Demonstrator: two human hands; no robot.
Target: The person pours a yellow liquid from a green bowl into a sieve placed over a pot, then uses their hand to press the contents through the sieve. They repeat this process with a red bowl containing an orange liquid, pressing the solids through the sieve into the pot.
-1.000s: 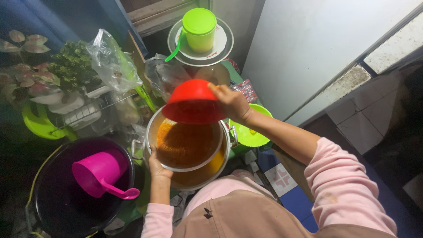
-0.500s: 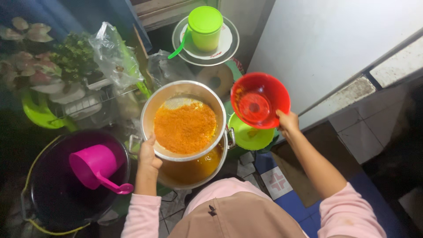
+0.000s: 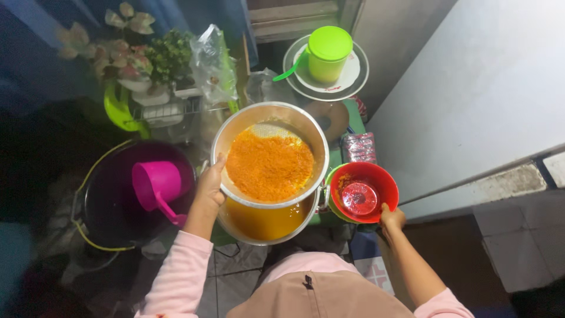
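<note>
Closest in, a person in pink sleeves and a tan apron stands over a tiled floor (image 3: 235,277), pale grey squares with dark joints. The left hand (image 3: 209,188) is closed on the rim of a round metal sieve (image 3: 226,144), thumb over the edge, fingers beneath. The sieve sits on top of a steel pot (image 3: 265,227) and is heaped with orange pulp (image 3: 269,165); below it the pot holds amber liquid. The right hand (image 3: 391,217) grips the near edge of a red bowl (image 3: 371,182), which rests on a lime-green bowl just beside the pot's handle — a smear of orange clings inside it.

To the left, near the person's elbow, a dark bucket (image 3: 106,206) with a yellow wire handle stands on the floor, a magenta scoop (image 3: 156,182) lying inside it.

Just past the red bowl lies a small packet with a reddish print (image 3: 359,147) on a green tabletop (image 3: 335,156). Further back a lime-green lidded mug (image 3: 326,53) stands on a white plate (image 3: 353,76), itself set on top of something I can't make out. To the left of that are a crumpled clear plastic bag (image 3: 212,62), a wire rack (image 3: 170,112) and a bunch of pinkish artificial flowers (image 3: 123,47) with green leaves.

The right side is closed off by a broad grey-white wall (image 3: 471,88), with white tiles (image 3: 518,235) lower down — the far corner is dim and bluish.
</note>
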